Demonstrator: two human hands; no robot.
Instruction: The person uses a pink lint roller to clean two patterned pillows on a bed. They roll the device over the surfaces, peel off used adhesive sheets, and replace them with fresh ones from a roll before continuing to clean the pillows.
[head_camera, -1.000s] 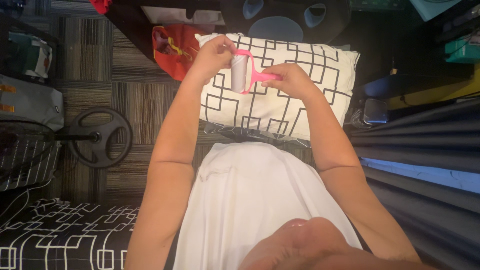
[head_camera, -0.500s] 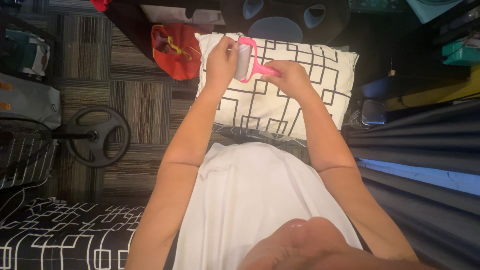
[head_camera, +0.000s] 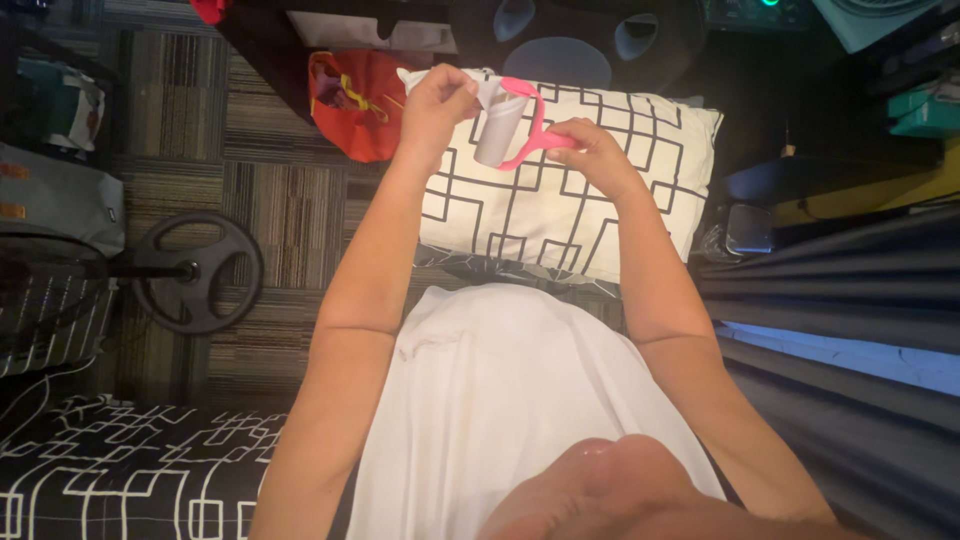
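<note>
Head view: striped carpet, white pillow (head_camera: 560, 200) with black line pattern, red bag (head_camera: 350, 105) behind.
Left hand (head_camera: 435, 105) pinches the sheet on a pink lint roller (head_camera: 505, 125), right hand (head_camera: 590, 150) grips its handle; top edge is dim.

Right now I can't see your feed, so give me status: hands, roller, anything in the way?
Left hand pinching a sheet at the lint roller top. Right hand gripping its pink handle. Roller held above the pillow. Nothing in the way.
</note>
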